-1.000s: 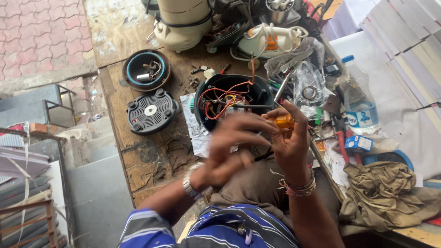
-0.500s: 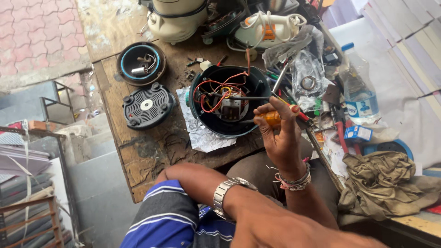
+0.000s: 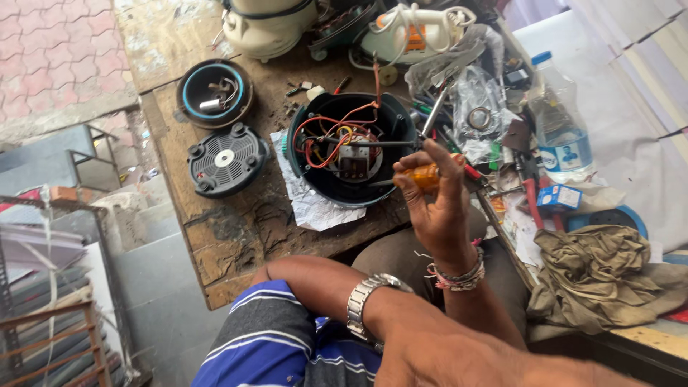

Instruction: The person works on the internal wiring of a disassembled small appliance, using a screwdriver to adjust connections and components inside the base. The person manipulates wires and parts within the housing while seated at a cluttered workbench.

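My right hand [image 3: 441,215] grips an orange-handled screwdriver [image 3: 424,174] whose shaft reaches left into a round black appliance housing [image 3: 403,120] full of red, orange and yellow wires. The housing rests on crumpled paper [image 3: 309,206] on a worn wooden table [image 3: 229,240]. My left hand [image 3: 459,355] is drawn back low and close to the camera, away from the table, with a metal watch [image 3: 363,304] on its wrist. Its fingers run out of view, so whether they hold anything is unclear.
A black vented round cover [image 3: 226,159] and a blue-rimmed black ring part [image 3: 213,93] lie to the left. A cream appliance [image 3: 269,25] and a white iron [image 3: 416,32] stand behind. On the right are a plastic bottle [image 3: 562,129], red-handled pliers [image 3: 530,201], loose tools and an olive cloth [image 3: 602,276].
My left hand has left the screwdriver and pulled back toward my body. My right hand still holds the screwdriver at the housing.
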